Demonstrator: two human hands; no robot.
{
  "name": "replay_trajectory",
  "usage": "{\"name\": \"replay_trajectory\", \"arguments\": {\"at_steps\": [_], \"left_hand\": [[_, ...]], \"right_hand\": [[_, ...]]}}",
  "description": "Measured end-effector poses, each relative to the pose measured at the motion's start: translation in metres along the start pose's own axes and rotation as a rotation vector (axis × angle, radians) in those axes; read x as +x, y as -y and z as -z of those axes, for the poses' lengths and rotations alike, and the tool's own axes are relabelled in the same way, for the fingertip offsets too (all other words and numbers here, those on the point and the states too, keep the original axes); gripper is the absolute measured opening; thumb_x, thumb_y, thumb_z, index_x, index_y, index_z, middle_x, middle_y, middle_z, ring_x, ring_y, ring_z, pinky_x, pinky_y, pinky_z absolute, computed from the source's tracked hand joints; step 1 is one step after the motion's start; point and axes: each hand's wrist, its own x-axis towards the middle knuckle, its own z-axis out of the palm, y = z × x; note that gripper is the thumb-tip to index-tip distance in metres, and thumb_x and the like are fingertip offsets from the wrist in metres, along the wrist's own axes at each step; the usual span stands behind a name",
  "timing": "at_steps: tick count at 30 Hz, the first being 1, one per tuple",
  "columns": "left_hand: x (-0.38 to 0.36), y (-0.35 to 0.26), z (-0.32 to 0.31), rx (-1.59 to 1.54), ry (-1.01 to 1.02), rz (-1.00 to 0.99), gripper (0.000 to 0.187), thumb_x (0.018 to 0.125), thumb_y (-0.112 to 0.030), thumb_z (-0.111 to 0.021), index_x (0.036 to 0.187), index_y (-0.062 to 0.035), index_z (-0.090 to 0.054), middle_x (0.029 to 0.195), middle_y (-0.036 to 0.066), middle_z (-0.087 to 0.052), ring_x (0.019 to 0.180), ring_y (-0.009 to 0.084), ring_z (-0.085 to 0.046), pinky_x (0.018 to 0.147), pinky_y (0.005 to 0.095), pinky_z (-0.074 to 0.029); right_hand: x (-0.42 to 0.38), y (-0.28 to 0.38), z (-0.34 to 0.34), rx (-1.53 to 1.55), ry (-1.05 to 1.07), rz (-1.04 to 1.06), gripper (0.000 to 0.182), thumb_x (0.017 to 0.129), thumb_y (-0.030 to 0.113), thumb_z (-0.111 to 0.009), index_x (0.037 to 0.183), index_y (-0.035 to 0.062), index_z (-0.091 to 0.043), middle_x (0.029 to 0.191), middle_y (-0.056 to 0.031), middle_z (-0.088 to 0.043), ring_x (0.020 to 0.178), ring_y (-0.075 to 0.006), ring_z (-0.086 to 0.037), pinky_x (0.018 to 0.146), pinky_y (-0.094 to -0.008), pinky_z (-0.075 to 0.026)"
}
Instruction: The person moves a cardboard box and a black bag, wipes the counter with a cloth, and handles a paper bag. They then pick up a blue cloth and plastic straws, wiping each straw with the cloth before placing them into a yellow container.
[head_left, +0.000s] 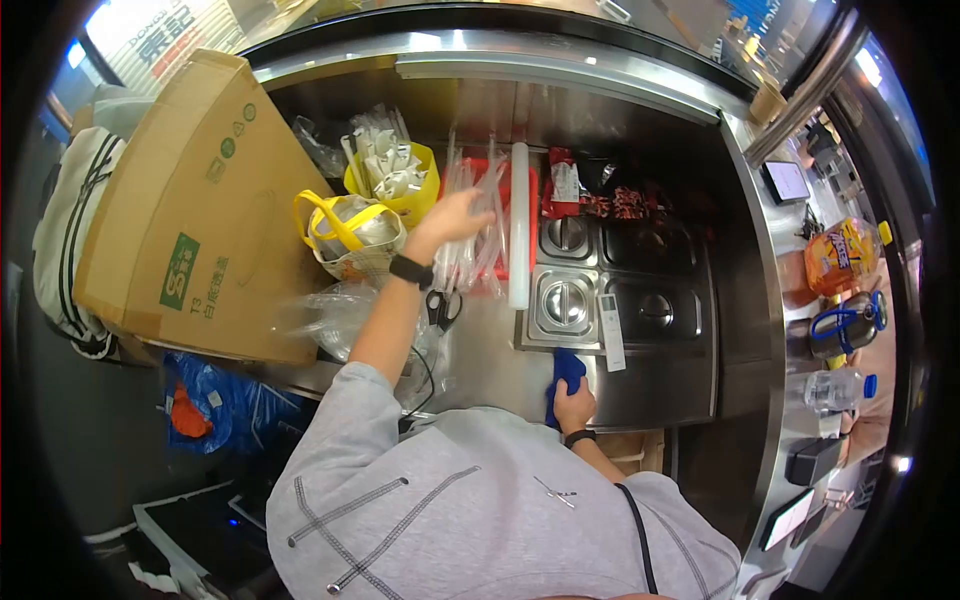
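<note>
My left hand point(458, 218) reaches forward over a heap of long clear plastic sleeves point(488, 250) lying in a red tray point(503, 262). Its fingers are stretched out and slightly blurred. Close to the body, my right hand point(574, 406) is closed on a dark blue cloth point(567, 368) resting on the steel counter point(480, 350). A white roll point(519, 225) lies lengthwise beside the sleeves. Below my left wrist are black-handled scissors point(443, 308). Just ahead of the cloth, a white remote control point(611, 332) lies across the lidded steel pans point(563, 302).
A big cardboard box point(190, 210) stands at left, near a yellow container of wrapped items point(425, 180) and a yellow-handled bag point(355, 235). Red packets point(565, 185) lie at the back. Along the right ledge stand an orange drink bottle point(838, 258) and a clear bottle point(835, 390).
</note>
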Motion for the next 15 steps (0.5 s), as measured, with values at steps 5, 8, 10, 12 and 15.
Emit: {"name": "replay_trajectory", "arguments": {"at_steps": [5,8,10,12,15], "left_hand": [[0.046,0.020,0.063,0.051,-0.397,0.025,0.064,0.081,-0.041,-0.068,0.128,0.0000,-0.054,0.130,0.024,-0.054,0.122,0.0352,-0.051,0.104,0.0393,-0.040],[0.088,0.039,0.098,0.053,-0.499,0.255,0.074,0.075,-0.047,-0.069,0.133,-0.0045,-0.050,0.138,0.023,-0.045,0.127,0.0370,-0.045,0.106,0.0419,-0.038],[0.111,0.060,0.109,-0.221,-0.417,0.407,0.075,0.075,-0.042,-0.069,0.135,-0.0019,-0.047,0.133,0.024,-0.052,0.119,0.0353,-0.054,0.101,0.0401,-0.043],[0.133,0.102,0.103,-0.377,-0.366,0.415,0.074,0.077,-0.036,-0.069,0.136,0.0016,-0.045,0.105,0.018,-0.059,0.082,0.0242,-0.052,0.070,0.0357,-0.040],[0.164,0.159,0.089,-0.237,-0.341,0.390,0.073,0.080,-0.032,-0.068,0.138,0.0035,-0.042,0.080,0.012,-0.064,0.051,0.0154,-0.050,0.044,0.0329,-0.039]], "right_hand": [[-0.001,-0.001,-0.002,0.006,-0.035,0.015,0.041,0.077,0.041,-0.061,0.093,0.0039,-0.059,0.076,-0.0242,-0.065,0.073,-0.0457,-0.062,0.068,-0.0545,-0.048],[0.000,-0.007,-0.009,-0.008,-0.024,0.004,0.040,0.077,0.041,-0.061,0.093,0.0044,-0.060,0.076,-0.0244,-0.065,0.073,-0.0457,-0.062,0.068,-0.0543,-0.048],[-0.002,-0.007,-0.007,0.010,-0.023,0.005,0.040,0.078,0.041,-0.061,0.093,0.0042,-0.060,0.076,-0.0248,-0.065,0.073,-0.0459,-0.062,0.068,-0.0543,-0.047],[-0.002,-0.001,-0.002,0.022,-0.041,0.011,0.039,0.078,0.040,-0.061,0.092,0.0039,-0.060,0.076,-0.0251,-0.065,0.074,-0.0463,-0.062,0.069,-0.0546,-0.047],[-0.003,0.002,0.003,0.018,-0.051,-0.002,0.038,0.078,0.040,-0.061,0.092,0.0048,-0.061,0.079,-0.0251,-0.065,0.076,-0.0461,-0.061,0.071,-0.0547,-0.047]]}}
